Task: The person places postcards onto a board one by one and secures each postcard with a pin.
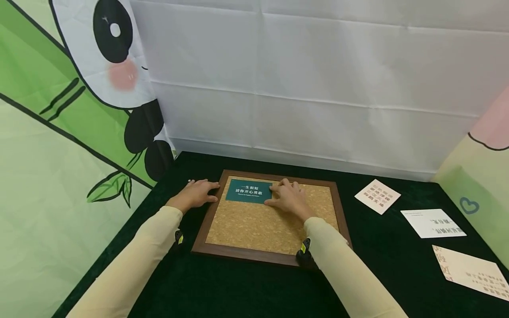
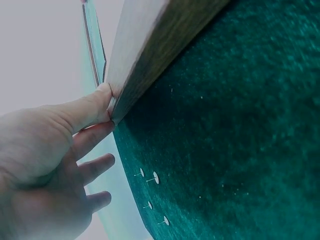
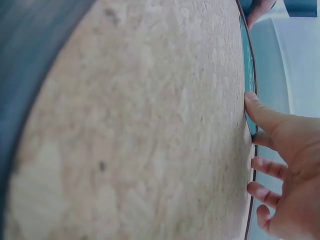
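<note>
On a brown-framed cork board (image 1: 254, 225) lies a teal card (image 1: 248, 198) with white lettering, near the board's upper left corner. My right hand (image 1: 288, 197) touches the card's right end with thumb and index finger, its other fingers spread over the cork. At the frame's left side, my left hand (image 1: 196, 193) rests thumb and index fingertips against the wood. The left wrist view shows these fingers (image 2: 92, 107) at the frame's edge (image 2: 145, 65), the others extended free. From the right wrist, the thumb (image 3: 265, 110) presses the card's edge.
Several white-headed pins (image 2: 155, 178) stand points-up on the dark green cloth (image 1: 238, 287) beyond the left hand. Three paper cards lie to the right: a square card (image 1: 377, 196), a white card (image 1: 431, 223) and a cream card (image 1: 473, 271). White fabric (image 1: 318, 88) hangs behind.
</note>
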Tool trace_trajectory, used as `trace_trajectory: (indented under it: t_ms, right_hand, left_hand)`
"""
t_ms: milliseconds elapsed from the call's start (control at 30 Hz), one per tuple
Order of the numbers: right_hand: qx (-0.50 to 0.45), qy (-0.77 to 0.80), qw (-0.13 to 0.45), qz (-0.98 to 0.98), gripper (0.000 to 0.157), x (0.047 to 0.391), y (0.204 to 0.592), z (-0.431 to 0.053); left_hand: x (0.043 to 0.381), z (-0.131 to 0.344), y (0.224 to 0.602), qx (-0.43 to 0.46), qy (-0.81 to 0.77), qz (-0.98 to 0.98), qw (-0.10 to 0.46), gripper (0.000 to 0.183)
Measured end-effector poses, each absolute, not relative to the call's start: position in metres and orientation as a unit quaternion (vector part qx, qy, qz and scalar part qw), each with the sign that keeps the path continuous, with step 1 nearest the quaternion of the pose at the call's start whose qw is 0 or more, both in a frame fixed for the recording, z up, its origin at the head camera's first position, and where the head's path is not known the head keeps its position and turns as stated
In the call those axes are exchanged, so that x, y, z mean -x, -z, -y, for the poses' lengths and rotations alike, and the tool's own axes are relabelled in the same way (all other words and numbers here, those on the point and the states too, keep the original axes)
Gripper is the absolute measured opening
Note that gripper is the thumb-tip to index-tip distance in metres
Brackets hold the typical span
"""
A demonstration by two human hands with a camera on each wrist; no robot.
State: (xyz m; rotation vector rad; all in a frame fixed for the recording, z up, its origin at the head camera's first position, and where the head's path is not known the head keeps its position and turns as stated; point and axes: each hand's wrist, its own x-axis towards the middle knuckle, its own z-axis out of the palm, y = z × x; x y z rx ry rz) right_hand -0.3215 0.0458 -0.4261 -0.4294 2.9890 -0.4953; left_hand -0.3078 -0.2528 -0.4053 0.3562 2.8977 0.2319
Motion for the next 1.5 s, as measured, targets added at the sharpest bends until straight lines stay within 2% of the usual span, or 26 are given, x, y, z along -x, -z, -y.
trace_trajectory:
  t_ms: [133, 233, 367, 467, 600, 800, 1033, 1333, 1500]
  right_hand:
    - [0.137, 0.160, 0.052, -0.976, 0.067, 0.322, 0.427, -0.047]
    - [0.142, 0.163, 0.045, -0.975, 0.067, 0.322, 0.427, -0.046]
    - [0.147, 0.168, 0.034, -0.974, 0.066, 0.321, 0.424, -0.045]
    - [0.145, 0.165, 0.034, -0.975, 0.066, 0.322, 0.424, -0.046]
    - [0.139, 0.159, 0.038, -0.977, 0.066, 0.323, 0.424, -0.047]
    - [0.144, 0.165, 0.037, -0.975, 0.066, 0.321, 0.424, -0.048]
    - [0.138, 0.168, 0.043, -0.975, 0.066, 0.320, 0.425, -0.048]
    - [0.135, 0.162, 0.047, -0.976, 0.066, 0.322, 0.426, -0.049]
    - [0.137, 0.167, 0.047, -0.975, 0.065, 0.320, 0.426, -0.050]
  left_hand:
    - [0.305, 0.255, 0.406, -0.128, -0.094, -0.983, 0.096, 0.053]
    - [0.305, 0.268, 0.403, -0.125, -0.113, -0.984, 0.063, 0.051]
    - [0.305, 0.296, 0.397, -0.092, -0.113, -0.989, -0.009, 0.039]
    - [0.303, 0.312, 0.396, -0.080, -0.107, -0.991, -0.028, 0.026]
    - [0.300, 0.318, 0.402, -0.100, -0.102, -0.990, -0.012, 0.013]
    - [0.299, 0.313, 0.419, -0.115, -0.077, -0.990, -0.016, 0.008]
    - [0.305, 0.310, 0.432, -0.114, -0.094, -0.989, -0.012, 0.011]
    - [0.308, 0.296, 0.422, -0.076, -0.151, -0.983, 0.067, 0.018]
    - [0.309, 0.296, 0.424, -0.058, -0.148, -0.985, 0.066, 0.016]
